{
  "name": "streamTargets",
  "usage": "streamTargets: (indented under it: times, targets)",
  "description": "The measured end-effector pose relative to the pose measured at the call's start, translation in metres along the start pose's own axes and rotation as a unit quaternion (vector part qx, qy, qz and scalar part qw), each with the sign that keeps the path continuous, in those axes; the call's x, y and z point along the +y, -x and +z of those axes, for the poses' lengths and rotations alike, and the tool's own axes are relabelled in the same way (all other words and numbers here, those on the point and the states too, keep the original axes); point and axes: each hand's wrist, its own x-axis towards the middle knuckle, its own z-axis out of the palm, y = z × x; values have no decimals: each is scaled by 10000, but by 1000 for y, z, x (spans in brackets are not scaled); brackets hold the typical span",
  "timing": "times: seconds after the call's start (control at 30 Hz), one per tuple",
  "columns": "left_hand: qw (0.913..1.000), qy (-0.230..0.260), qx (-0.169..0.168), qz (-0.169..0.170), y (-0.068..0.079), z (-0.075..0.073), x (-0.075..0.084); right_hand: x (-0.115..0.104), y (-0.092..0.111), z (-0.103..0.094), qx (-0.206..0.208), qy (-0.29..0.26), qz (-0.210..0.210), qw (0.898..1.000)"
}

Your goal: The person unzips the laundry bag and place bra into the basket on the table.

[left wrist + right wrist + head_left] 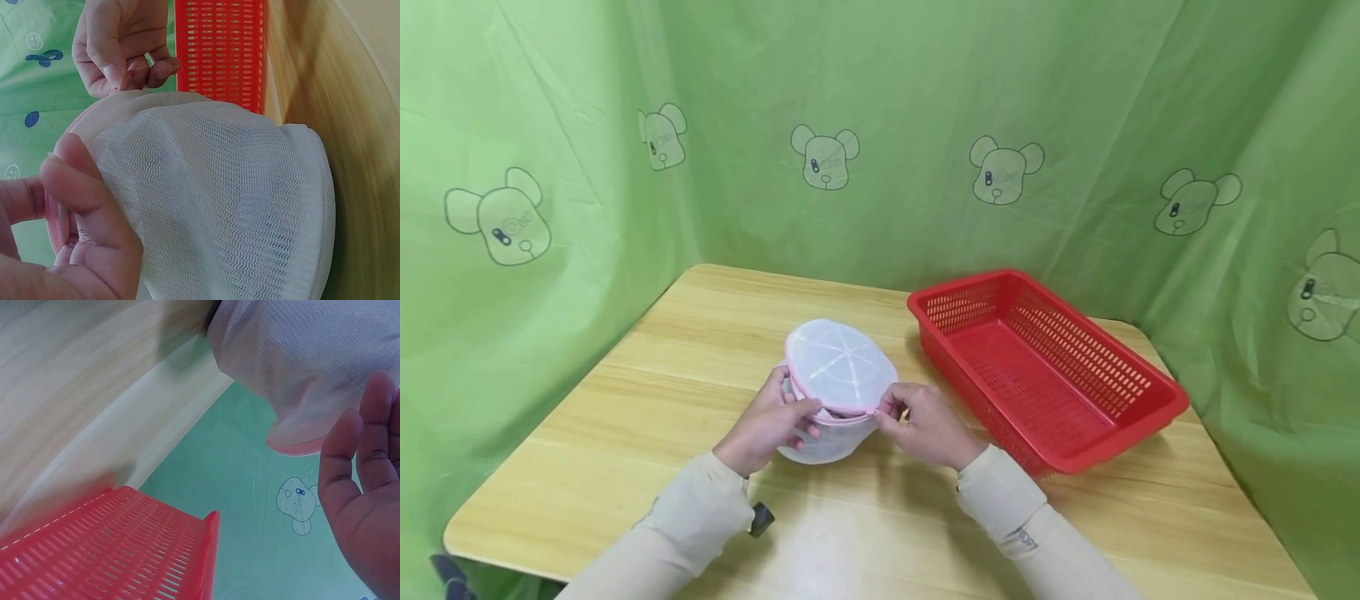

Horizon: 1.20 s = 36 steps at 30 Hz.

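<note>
A round white mesh laundry bag [842, 362] with a pink zipper edge [802, 388] stands on the wooden table. Its top panel slopes toward the person, and a narrow gap shows along the front of the zipper. At the bag's front left, my left hand [767, 425] grips the rim, thumb over the pink edge and fingers against the mesh side [219, 187]. On the opposite side, my right hand [928, 421] pinches the zipper at the front right end of the gap. The bag's contents are mostly hidden.
A red perforated plastic basket [1052, 458] stands to the right, close beside the right hand and forearm. Green curtains [895, 75] with printed bear heads surround the table [647, 400] at the back and sides. A small dark object [762, 518] shows by the left wrist.
</note>
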Motion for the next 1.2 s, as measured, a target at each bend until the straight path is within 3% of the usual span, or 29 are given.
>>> streamTargets:
  times: [1.2]
  targets:
    - [10000,-22,-24,-8,3,0,2,10,3,-4,-41,-118,208,9997]
